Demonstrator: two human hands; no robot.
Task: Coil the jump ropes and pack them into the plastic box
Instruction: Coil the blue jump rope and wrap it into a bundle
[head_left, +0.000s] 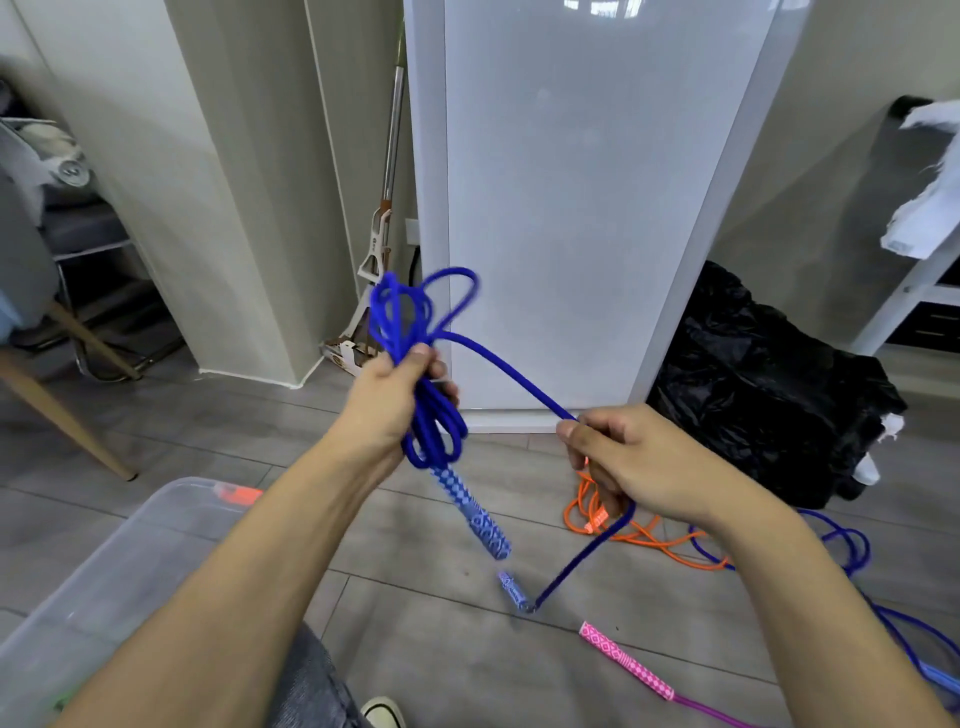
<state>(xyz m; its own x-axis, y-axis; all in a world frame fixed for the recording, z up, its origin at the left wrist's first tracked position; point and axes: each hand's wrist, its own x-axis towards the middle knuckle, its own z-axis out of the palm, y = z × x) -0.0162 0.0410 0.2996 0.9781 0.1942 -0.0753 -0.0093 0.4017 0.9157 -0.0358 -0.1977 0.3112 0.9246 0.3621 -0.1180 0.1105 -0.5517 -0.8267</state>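
Observation:
My left hand (387, 397) grips a bundle of coiled blue jump rope (415, 332), with loops sticking out above and below the fist. One patterned blue handle (475, 512) hangs under that hand. From the coil a strand runs right into my right hand (631, 457), which holds it between curled fingers. Below my right hand the rope drops to the second blue handle (514, 592), close to the floor. The clear plastic box (104, 566) stands at lower left beside my left forearm, with something orange (239, 492) inside near its far rim.
An orange rope (639, 535) lies tangled on the floor under my right hand. A pink-handled rope (626, 660) and another blue rope (852, 551) lie at the right. A black plastic bag (769, 384), a white cabinet (571, 208), a mop and a chair leg stand around.

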